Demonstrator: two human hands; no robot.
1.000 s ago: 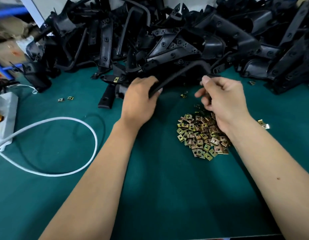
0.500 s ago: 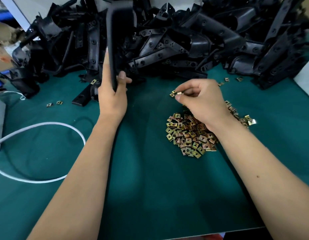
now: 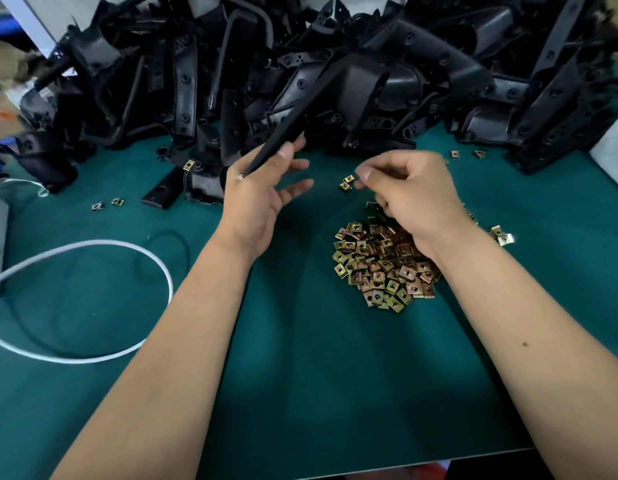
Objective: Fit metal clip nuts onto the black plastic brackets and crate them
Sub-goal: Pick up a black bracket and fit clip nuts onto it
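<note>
Head view showed the black plastic bracket [image 3: 287, 133] held up off the green mat [image 3: 300, 375], its long arm slanting up and away toward the bracket heap [image 3: 335, 64] at the back of the table. The left hand [image 3: 255, 199] gripped its near end between the thumb and the curled forefinger, while the other fingers spread loose and straight beneath it. Just to the right, apart from the bracket, the right hand [image 3: 415, 192] hovered with its fingers curled in; the thumb and forefinger were pressed together, and whether a clip nut sat between them could not be told. Two loose clip nuts [image 3: 347, 182] lay on the mat just beside that thumb tip. Under the right wrist lay the pile of brass-coloured clip nuts [image 3: 380, 268]. A bracket with a clip nut already fitted [image 3: 188, 178] lay left of the left hand. A white cable [image 3: 93, 296] looped across the mat well to the left.
</note>
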